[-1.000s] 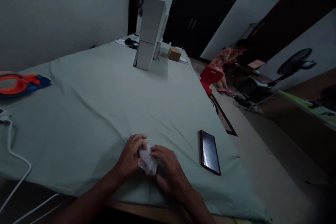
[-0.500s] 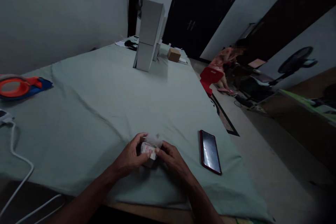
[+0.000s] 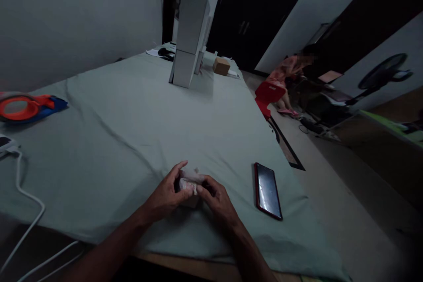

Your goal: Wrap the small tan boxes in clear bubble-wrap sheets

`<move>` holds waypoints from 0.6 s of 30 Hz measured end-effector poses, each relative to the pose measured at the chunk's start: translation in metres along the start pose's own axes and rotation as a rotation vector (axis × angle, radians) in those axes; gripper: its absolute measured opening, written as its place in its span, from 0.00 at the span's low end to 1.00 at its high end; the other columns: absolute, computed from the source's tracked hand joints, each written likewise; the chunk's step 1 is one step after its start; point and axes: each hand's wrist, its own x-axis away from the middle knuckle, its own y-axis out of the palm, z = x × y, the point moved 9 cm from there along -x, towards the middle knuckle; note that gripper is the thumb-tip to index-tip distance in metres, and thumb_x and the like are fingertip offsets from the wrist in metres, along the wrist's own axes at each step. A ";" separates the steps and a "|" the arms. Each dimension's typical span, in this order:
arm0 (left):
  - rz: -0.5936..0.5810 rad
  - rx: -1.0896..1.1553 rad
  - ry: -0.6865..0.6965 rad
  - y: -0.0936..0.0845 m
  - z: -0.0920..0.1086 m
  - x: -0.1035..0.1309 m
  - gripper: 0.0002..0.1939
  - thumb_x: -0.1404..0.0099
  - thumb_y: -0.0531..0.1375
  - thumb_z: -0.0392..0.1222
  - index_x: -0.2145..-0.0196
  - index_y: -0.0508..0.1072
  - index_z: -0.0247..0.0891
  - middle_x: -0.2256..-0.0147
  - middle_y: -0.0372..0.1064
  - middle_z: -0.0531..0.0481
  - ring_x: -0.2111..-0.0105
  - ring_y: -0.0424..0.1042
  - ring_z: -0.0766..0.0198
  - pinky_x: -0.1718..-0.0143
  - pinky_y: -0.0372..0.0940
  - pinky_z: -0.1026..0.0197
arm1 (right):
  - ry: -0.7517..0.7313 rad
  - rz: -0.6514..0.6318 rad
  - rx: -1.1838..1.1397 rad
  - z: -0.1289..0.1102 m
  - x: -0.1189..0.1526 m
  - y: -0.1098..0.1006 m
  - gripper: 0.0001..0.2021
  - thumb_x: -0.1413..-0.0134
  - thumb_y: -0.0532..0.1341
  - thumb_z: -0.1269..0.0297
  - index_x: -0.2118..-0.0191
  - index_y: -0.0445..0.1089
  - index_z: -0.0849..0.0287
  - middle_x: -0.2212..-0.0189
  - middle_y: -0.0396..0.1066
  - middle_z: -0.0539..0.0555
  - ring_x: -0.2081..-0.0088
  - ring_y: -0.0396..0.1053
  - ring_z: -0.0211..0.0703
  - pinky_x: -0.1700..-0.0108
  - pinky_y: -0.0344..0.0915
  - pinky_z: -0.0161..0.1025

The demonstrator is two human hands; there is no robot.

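Note:
A small white box (image 3: 189,203) with faint red print rests near the front edge of the cloth-covered table, with a thin whitish plastic bag (image 3: 192,176) bunched over its top. My left hand (image 3: 167,194) curls round the box's left side, thumb on the top near the print and index finger raised. From the right, my right hand (image 3: 216,198) closes on the box and bag, its thumb and fingers pinching the plastic at the top right. My fingers and the plastic partly hide the box.
A phone (image 3: 268,191) lies to the right. At the left are a roll of tape in an orange holder (image 3: 18,108) and a white cable (image 3: 26,194). Tall white boxes (image 3: 191,24) and a brown box (image 3: 221,66) stand farther back. A person (image 3: 284,72) sits beyond the table.
The plastic over the box has been pushed and crumpled, covering more of the red print. My left index finger has lifted slightly. The view has shifted a little.

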 end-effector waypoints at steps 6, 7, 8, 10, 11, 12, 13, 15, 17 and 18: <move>0.069 -0.118 -0.025 -0.007 0.000 0.001 0.39 0.41 0.61 0.44 0.36 0.51 0.36 0.48 0.65 0.39 0.49 0.67 0.51 0.47 0.61 0.50 | -0.033 -0.061 0.053 0.002 -0.004 0.001 0.22 0.52 0.66 0.55 0.51 0.69 0.58 0.56 0.73 0.54 0.56 0.69 0.47 0.54 0.65 0.40; 0.067 -0.133 -0.014 -0.007 0.001 0.001 0.39 0.41 0.61 0.45 0.36 0.51 0.36 0.47 0.63 0.38 0.48 0.65 0.50 0.45 0.60 0.49 | -0.028 -0.077 0.022 0.003 -0.006 0.001 0.21 0.51 0.65 0.54 0.51 0.69 0.58 0.58 0.73 0.54 0.57 0.69 0.47 0.55 0.65 0.40; 0.053 -0.126 0.000 -0.007 0.001 0.001 0.40 0.41 0.61 0.44 0.36 0.50 0.36 0.45 0.62 0.38 0.46 0.64 0.50 0.44 0.59 0.48 | -0.019 -0.087 -0.010 0.004 -0.007 0.002 0.20 0.50 0.65 0.54 0.52 0.70 0.58 0.59 0.74 0.54 0.57 0.70 0.47 0.56 0.65 0.40; 0.005 -0.063 0.024 -0.003 0.002 0.001 0.42 0.42 0.61 0.43 0.35 0.47 0.36 0.44 0.60 0.38 0.44 0.63 0.51 0.42 0.57 0.49 | 0.002 -0.089 -0.050 0.005 -0.009 0.002 0.18 0.47 0.63 0.54 0.53 0.71 0.58 0.59 0.74 0.53 0.57 0.70 0.47 0.56 0.66 0.40; -0.014 -0.028 0.025 -0.002 0.001 0.001 0.43 0.42 0.61 0.42 0.34 0.45 0.35 0.44 0.60 0.38 0.45 0.63 0.52 0.42 0.57 0.49 | 0.011 -0.085 -0.049 0.005 -0.010 0.001 0.18 0.47 0.63 0.54 0.53 0.71 0.58 0.58 0.74 0.54 0.57 0.70 0.47 0.55 0.65 0.40; -0.020 -0.005 0.020 -0.001 0.000 0.001 0.44 0.43 0.60 0.41 0.34 0.44 0.35 0.45 0.61 0.38 0.46 0.64 0.53 0.43 0.57 0.49 | 0.017 -0.082 -0.038 0.004 -0.011 0.001 0.17 0.47 0.63 0.55 0.54 0.71 0.59 0.58 0.74 0.54 0.57 0.70 0.47 0.55 0.65 0.40; -0.013 0.003 0.012 -0.002 0.000 0.001 0.44 0.43 0.60 0.40 0.34 0.44 0.35 0.46 0.62 0.39 0.47 0.65 0.54 0.43 0.58 0.50 | 0.021 -0.084 -0.020 0.004 -0.011 0.001 0.18 0.47 0.63 0.55 0.54 0.71 0.59 0.58 0.74 0.54 0.57 0.70 0.47 0.54 0.65 0.41; 0.007 0.002 -0.001 -0.002 -0.001 0.000 0.43 0.43 0.59 0.39 0.34 0.44 0.35 0.49 0.64 0.40 0.50 0.67 0.55 0.46 0.60 0.51 | 0.024 -0.096 0.017 0.003 -0.013 0.001 0.19 0.48 0.63 0.54 0.53 0.71 0.59 0.58 0.74 0.55 0.57 0.70 0.48 0.55 0.65 0.42; 0.025 0.011 -0.016 -0.003 0.000 0.000 0.42 0.44 0.58 0.38 0.35 0.46 0.35 0.52 0.64 0.42 0.53 0.68 0.57 0.50 0.62 0.53 | 0.022 -0.112 0.038 0.002 -0.013 0.002 0.19 0.48 0.63 0.54 0.53 0.71 0.60 0.58 0.74 0.55 0.57 0.70 0.48 0.55 0.65 0.42; 0.033 0.021 -0.025 -0.003 0.000 0.000 0.42 0.44 0.58 0.38 0.35 0.46 0.35 0.53 0.64 0.43 0.54 0.68 0.57 0.51 0.63 0.55 | 0.022 -0.118 0.037 0.003 -0.014 0.003 0.20 0.48 0.63 0.53 0.53 0.71 0.60 0.58 0.74 0.55 0.57 0.70 0.48 0.55 0.65 0.42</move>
